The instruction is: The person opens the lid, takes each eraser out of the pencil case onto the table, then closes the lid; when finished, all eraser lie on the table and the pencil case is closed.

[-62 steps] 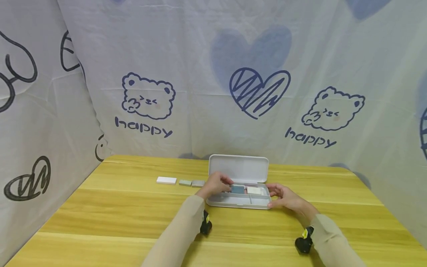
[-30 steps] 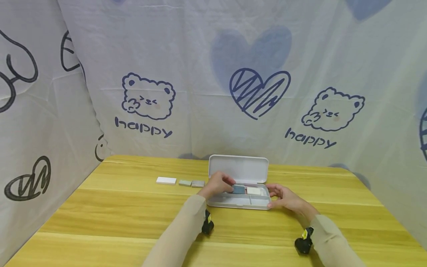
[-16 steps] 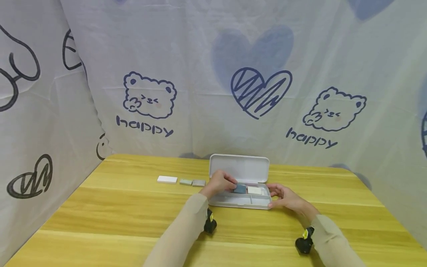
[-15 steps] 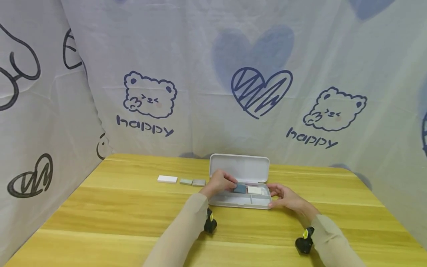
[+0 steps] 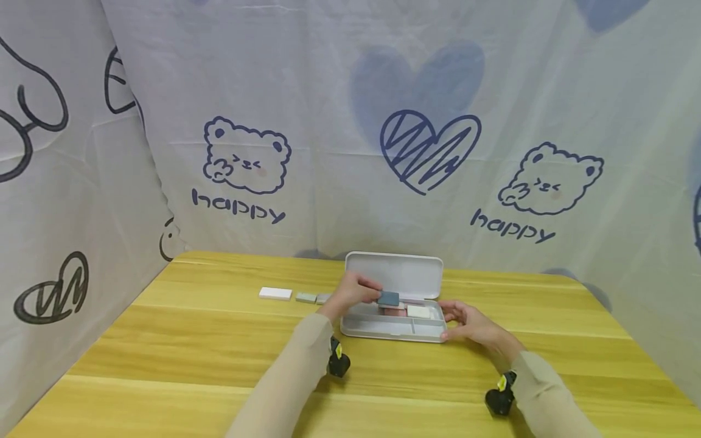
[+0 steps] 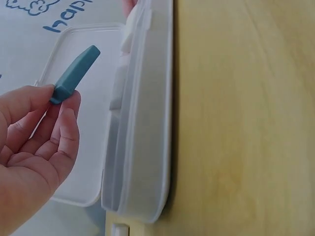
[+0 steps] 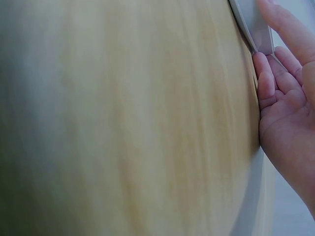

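My left hand [image 5: 352,291] pinches a teal eraser [image 5: 389,298] by one end between thumb and fingers. In the left wrist view, the slanted teal eraser [image 6: 78,73] is held up in front of the raised lid, clear of the tray. Below it lies the white pencil case [image 5: 372,328], lid standing up at the back. A white eraser [image 5: 418,312] and a pinkish piece [image 5: 394,312] sit in its rear compartment. My right hand [image 5: 475,325] grips the case's right end, thumb at the front corner; in the right wrist view its fingers [image 7: 266,83] curl against that end.
Left of the case, a white block [image 5: 275,294], a small green block [image 5: 305,298] and a greyish one [image 5: 323,298] lie in a row on the wooden table [image 5: 219,365]. A printed cloth [image 5: 317,91] hangs behind the table.
My left hand has taken hold of the teal eraser and lifted it up out of the case, uncovering the pinkish piece. My right hand stays at the case's right end.
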`<move>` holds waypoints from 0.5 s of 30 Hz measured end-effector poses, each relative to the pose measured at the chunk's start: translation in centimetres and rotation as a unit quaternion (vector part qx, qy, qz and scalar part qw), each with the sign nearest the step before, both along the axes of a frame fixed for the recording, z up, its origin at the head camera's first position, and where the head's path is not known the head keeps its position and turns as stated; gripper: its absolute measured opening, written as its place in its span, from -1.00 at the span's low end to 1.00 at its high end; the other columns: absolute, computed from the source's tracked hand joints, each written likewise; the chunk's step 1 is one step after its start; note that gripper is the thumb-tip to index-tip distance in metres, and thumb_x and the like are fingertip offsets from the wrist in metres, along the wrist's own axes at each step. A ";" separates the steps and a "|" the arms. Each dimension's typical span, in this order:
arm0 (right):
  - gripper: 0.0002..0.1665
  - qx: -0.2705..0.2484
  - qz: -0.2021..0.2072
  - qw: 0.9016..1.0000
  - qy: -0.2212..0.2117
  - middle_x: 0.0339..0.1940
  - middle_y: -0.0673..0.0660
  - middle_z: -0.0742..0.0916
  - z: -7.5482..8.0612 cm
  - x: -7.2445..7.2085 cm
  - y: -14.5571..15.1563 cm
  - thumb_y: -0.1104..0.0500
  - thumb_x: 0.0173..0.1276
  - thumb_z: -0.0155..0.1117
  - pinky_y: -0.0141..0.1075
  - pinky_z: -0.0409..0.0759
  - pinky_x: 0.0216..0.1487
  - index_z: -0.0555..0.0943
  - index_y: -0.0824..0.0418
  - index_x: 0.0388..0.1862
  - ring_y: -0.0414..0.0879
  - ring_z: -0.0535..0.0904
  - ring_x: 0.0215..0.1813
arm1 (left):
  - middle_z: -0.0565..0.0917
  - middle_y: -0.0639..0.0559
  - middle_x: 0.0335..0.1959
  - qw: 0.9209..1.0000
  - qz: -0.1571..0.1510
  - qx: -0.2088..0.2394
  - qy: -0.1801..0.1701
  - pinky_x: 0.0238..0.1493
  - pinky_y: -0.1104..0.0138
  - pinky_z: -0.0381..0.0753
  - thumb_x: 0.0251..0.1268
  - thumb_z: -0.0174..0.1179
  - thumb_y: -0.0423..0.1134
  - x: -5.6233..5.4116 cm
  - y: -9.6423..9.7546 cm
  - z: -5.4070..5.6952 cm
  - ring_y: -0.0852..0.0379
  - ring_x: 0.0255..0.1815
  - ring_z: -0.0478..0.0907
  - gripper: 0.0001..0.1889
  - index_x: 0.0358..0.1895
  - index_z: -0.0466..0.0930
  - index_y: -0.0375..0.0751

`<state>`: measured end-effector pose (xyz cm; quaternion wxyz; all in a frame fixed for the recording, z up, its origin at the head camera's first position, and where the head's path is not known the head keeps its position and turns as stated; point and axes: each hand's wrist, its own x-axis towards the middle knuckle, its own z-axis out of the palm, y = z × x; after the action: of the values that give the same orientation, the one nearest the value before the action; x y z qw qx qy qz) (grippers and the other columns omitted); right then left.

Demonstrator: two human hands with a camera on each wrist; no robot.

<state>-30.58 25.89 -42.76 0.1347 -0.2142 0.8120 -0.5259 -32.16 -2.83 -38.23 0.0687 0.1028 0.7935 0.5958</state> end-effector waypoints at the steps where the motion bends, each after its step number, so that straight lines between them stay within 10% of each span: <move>1: -0.12 0.000 0.000 1.000 0.000 0.05 0.41 0.44 0.0 0.0 0.0 0.27 0.01 0.40 -0.40 0.41 -0.15 0.15 0.57 0.20 0.05 0.37 -0.03 | 0.65 -0.14 -0.43 1.000 0.002 0.001 0.000 -0.33 0.29 0.57 0.02 0.22 -0.49 0.0 -0.2 0.1 0.18 -0.51 0.55 -0.85 -0.29 0.62 -0.47; 15: -0.13 0.003 0.001 1.000 0.000 0.01 0.38 0.48 -0.1 0.0 0.0 0.26 0.01 0.40 -0.41 0.39 -0.20 0.15 0.57 0.20 0.00 0.38 -0.07 | 0.64 -0.14 -0.42 0.999 0.038 0.025 -0.001 -0.33 0.28 0.57 0.02 0.20 -0.52 0.3 -3.8 0.2 0.20 -0.52 0.53 -0.83 -0.27 0.60 -0.51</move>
<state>-30.61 25.93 -42.89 0.1355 -0.2148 0.8133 -0.5236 -31.81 -6.63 -38.05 0.0445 0.0738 0.7818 0.6175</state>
